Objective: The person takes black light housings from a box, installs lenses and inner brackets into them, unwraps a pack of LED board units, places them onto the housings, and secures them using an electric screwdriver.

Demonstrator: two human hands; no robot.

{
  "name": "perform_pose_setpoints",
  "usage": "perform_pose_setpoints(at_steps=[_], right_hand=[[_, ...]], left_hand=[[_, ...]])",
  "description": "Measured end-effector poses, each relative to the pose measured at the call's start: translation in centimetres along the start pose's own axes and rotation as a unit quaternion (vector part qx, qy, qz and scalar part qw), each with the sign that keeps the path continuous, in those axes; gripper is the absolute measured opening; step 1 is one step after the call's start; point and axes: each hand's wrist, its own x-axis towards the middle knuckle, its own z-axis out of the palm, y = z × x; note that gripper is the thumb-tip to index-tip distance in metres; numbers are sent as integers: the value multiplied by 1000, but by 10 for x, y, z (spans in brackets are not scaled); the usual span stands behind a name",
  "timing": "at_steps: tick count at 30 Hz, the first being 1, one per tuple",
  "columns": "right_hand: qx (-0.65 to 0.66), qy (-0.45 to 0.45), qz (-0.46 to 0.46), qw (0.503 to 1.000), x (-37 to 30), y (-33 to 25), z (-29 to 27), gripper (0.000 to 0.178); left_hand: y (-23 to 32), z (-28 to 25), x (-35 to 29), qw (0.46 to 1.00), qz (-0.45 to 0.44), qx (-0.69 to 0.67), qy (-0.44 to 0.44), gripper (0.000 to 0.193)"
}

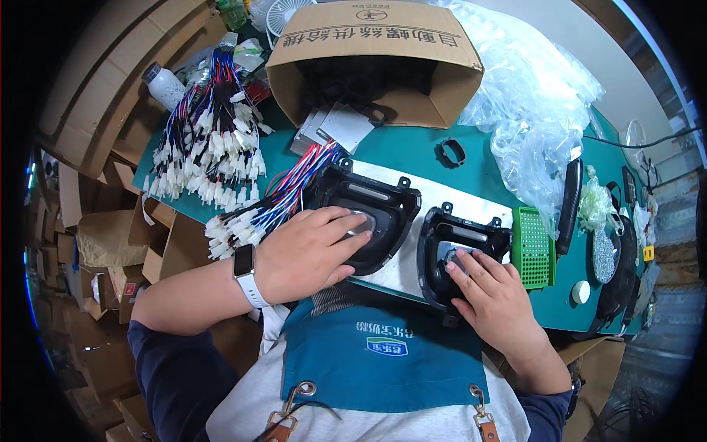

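Observation:
Two black plastic housings lie side by side on a white pad [389, 283] in front of me. My left hand [313, 247] rests flat over the left housing [394, 221], its fingers spread across a silvery round part [359, 221] set in it. On the right housing [434, 272] lies my right hand [492, 287], fingers stretched out and thumb apart, the fingertips touching a greyish piece [451, 254] inside. What sits under the fingertips is partly hidden. Beside my left hand spreads a bundle of coloured wires with white connectors [247, 225].
A cardboard box [375, 33] of black parts opens toward me at the back, with a black ring [451, 152] in front. A larger wire bundle [217, 147] hangs at left. Clear plastic bags [530, 96], a green perforated tray [533, 250] and a black-handled tool [569, 206] stand right.

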Motion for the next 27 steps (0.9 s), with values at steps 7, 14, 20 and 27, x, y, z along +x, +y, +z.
perform_pose_setpoints(at_steps=[7,14,20,27], right_hand=[[52,82,-13,995,11,9,6,46],[143,102,-11,984,25,16,9,36],[122,68,-15,990,17,14,10,34],[121,82,-32,989,21,21,-11,28]], left_hand=[[5,-10,2,999,-24,-31,3,54],[6,-23,7,999,-26,-33,19,55],[-2,-29,16,999,-11,-31,37,51],[-76,-42,84,992,-43,56,107,26]])
